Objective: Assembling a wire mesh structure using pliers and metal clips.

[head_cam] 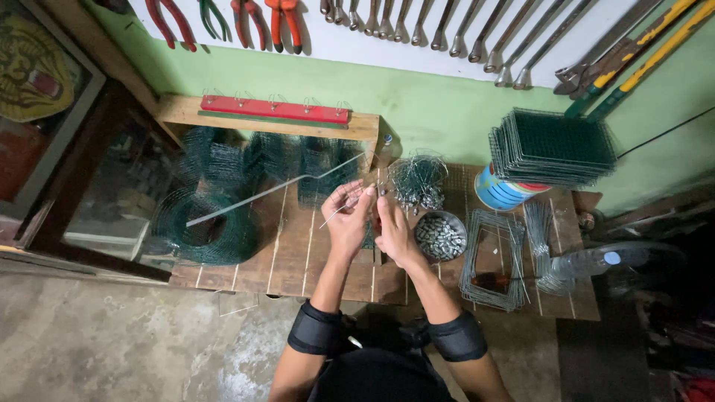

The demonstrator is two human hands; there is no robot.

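Over the middle of a wooden slatted workbench (298, 260), my left hand (347, 220) pinches a thin straight wire (332, 215) near its upper end. My right hand (389, 227) is close beside it, fingertips touching the same wire end or a small piece on it; which one is too small to tell. Both forearms wear black wrist bands. Just right of my hands stands a round bowl (440, 236) full of small metal pieces. Behind them lies a tangle of bent wire parts (418, 181).
A roll of green wire mesh (212, 223) with a long metal rod (261, 195) fills the bench's left. Wire frames (491, 260) lie at right, cut mesh panels (553, 145) stack on a blue can (500, 192), next to a plastic bottle (596, 260). Pliers and wrenches hang on the wall.
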